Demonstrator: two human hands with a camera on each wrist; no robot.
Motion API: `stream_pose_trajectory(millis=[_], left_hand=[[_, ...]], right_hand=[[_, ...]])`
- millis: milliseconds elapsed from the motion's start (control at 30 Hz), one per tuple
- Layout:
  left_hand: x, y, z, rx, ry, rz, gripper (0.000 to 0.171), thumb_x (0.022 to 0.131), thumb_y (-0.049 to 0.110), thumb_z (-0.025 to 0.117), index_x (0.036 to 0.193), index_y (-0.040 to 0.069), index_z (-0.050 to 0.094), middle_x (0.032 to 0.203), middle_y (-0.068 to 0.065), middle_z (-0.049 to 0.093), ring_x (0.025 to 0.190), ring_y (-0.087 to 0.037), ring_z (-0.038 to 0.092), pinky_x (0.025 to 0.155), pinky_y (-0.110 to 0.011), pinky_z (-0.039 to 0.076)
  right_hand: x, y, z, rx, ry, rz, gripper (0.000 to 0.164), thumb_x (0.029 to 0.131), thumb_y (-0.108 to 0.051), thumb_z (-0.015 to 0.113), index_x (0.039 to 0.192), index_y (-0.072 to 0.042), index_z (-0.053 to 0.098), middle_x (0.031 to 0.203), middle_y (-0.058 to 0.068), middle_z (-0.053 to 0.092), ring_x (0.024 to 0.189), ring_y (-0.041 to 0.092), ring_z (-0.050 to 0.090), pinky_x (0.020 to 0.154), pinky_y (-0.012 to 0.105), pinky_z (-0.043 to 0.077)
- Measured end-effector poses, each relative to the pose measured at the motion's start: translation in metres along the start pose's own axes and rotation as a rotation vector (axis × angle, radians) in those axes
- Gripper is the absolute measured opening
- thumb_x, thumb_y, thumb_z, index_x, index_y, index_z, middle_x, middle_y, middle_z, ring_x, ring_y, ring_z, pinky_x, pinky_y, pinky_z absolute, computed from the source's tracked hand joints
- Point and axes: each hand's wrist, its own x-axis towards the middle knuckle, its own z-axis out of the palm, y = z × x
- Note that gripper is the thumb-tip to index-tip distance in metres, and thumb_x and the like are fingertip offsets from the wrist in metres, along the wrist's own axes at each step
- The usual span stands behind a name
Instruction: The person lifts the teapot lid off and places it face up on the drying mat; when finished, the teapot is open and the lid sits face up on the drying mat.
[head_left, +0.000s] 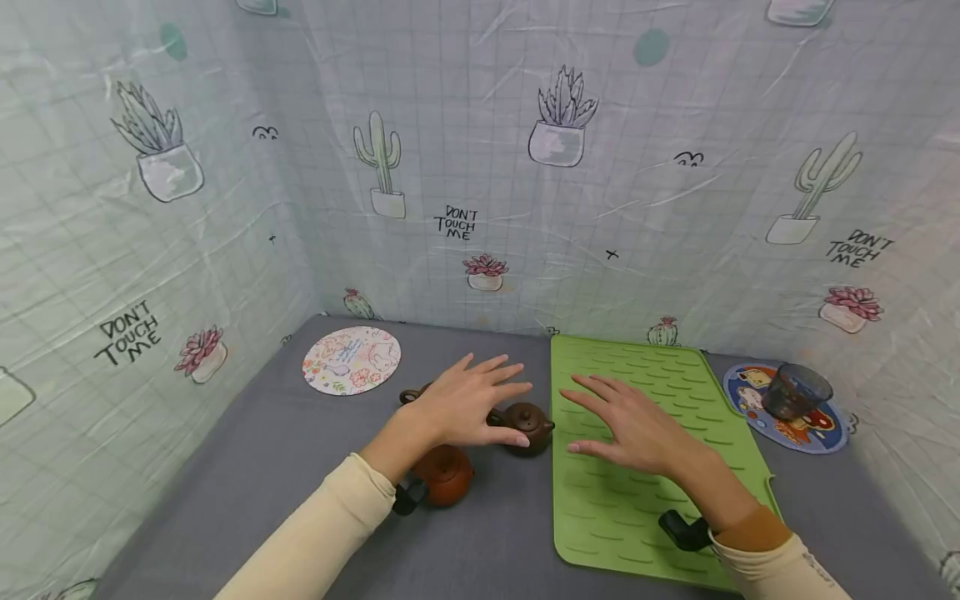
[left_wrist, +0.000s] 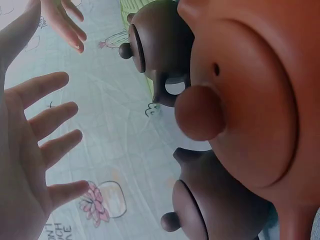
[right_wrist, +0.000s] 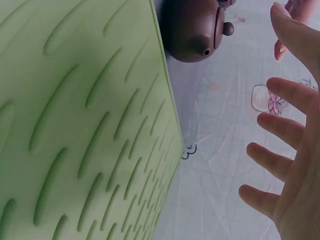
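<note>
My left hand (head_left: 472,404), fingers spread and holding nothing, hovers above a group of three small teapots. The reddish-orange teapot (head_left: 447,477) sits nearest me, partly behind my wrist. A dark brown teapot (head_left: 528,427) stands right beside the green mat's left edge. Another dark brown teapot (left_wrist: 225,192) shows in the left wrist view; in the head view my hand hides most of it. Over the green ridged mat (head_left: 600,517), my right hand (head_left: 637,425) is held with spread fingers, also holding nothing.
At the back left lies a round floral mat (head_left: 352,360). On the right, a dark transparent glass (head_left: 795,392) stands on a blue patterned mat (head_left: 821,437). A printed plastic curtain (head_left: 480,167) rises behind and beside the grey table (head_left: 255,483).
</note>
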Motion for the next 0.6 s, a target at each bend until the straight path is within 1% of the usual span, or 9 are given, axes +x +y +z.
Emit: stream_pose_trajectory(millis=[167, 333, 500, 600], left_hand=[[-0.005, -0.001, -0.003, -0.008, 0.014, -0.013, 0.08, 0.091, 0.079, 0.047, 0.155, 0.032, 0.043, 0.168, 0.002, 0.033, 0.159, -0.024, 0.026, 0.125, -0.061, 0.025], [-0.014, -0.002, -0.006, -0.015, 0.038, -0.024, 0.079, 0.092, 0.078, 0.048, 0.155, 0.031, 0.044, 0.168, -0.001, 0.035, 0.158, -0.025, 0.029, 0.124, -0.062, 0.026], [-0.026, -0.003, -0.01, -0.037, 0.08, -0.03, 0.079, 0.091, 0.076, 0.051, 0.153, 0.028, 0.048, 0.166, -0.005, 0.037, 0.157, -0.028, 0.032, 0.123, -0.064, 0.027], [-0.032, -0.005, -0.012, -0.033, 0.108, -0.039, 0.079, 0.091, 0.076, 0.052, 0.153, 0.027, 0.048, 0.165, -0.005, 0.04, 0.156, -0.028, 0.034, 0.123, -0.064, 0.028]], right_hand=[[0.003, -0.005, -0.002, 0.005, 0.012, -0.005, 0.078, 0.09, -0.064, 0.066, 0.153, -0.022, 0.048, 0.161, 0.012, 0.044, 0.143, 0.041, 0.048, 0.11, 0.065, 0.043], [0.005, -0.013, -0.005, 0.01, 0.011, -0.011, 0.076, 0.091, -0.064, 0.064, 0.154, -0.026, 0.046, 0.162, 0.01, 0.043, 0.145, 0.04, 0.047, 0.109, 0.065, 0.043], [0.006, -0.02, -0.005, 0.003, 0.009, -0.025, 0.076, 0.091, -0.064, 0.064, 0.155, -0.029, 0.044, 0.163, 0.008, 0.042, 0.146, 0.038, 0.046, 0.109, 0.064, 0.043], [0.01, -0.025, -0.003, -0.003, 0.007, -0.047, 0.076, 0.091, -0.066, 0.063, 0.155, -0.03, 0.044, 0.163, 0.007, 0.042, 0.147, 0.037, 0.046, 0.11, 0.063, 0.044]])
